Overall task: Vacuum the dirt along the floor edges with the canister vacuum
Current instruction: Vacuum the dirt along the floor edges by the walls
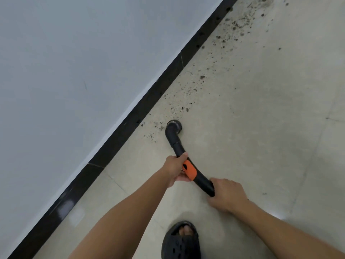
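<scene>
- my left hand was wrapped round the black vacuum tube, the thumb lying along its top and the fingers curled underneath, right against the orange band.
- my right hand gripped the same tube further back, at its near end, knuckles up and fingers curled tight around it; the fingertips themselves were hidden under the hand.
- between my two hands the tube showed for a short stretch, with the orange band at the left-hand end of it.
- beyond the left hand the tube curved forward and down to a round brush nozzle, which sat on the floor, near the black skirting board but apart from it.
- dirt lay scattered as dark crumbs around and ahead of the nozzle, in a strip along the skirting that grew thicker toward the far end.
- a few crumbs lay between the nozzle and the skirting.
- the pale wall rose above the skirting on my left.
- the floor was pale tile with thin joints.
- my foot in a black sandal stood on the tile below my arms, toes showing.
</scene>
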Demonstrator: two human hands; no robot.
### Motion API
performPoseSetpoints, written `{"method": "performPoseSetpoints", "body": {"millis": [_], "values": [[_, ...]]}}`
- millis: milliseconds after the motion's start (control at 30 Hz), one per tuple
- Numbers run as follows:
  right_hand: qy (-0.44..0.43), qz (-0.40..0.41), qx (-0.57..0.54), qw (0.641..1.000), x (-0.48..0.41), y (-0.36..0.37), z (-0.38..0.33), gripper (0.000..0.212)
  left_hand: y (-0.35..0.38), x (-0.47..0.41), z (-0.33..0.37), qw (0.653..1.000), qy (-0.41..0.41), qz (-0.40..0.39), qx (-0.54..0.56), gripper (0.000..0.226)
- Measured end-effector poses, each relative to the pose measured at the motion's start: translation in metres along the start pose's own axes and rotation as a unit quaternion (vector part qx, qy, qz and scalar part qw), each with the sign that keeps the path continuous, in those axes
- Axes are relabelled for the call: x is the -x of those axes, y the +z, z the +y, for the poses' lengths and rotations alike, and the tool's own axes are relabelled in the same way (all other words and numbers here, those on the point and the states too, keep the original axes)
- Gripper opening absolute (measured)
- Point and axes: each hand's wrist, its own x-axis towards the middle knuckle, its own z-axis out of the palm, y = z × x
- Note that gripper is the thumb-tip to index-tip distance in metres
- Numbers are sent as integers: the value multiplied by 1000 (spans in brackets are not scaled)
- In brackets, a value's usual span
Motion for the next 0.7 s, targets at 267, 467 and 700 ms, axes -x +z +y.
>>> {"method": "performPoseSetpoints", "body": {"millis": [267,467,700], "values": [[57,30,-2,998,-40,-45,20,19,35,-41,63,999,33,-31,-21,42],[71,30,-1,997,-57,-70,35,24,52,-58,90,999,25,-43,-6,35],[-4,14,90,996,-24,-36,24,26,10,-23,21,997,-18,-61,42,39]]}}
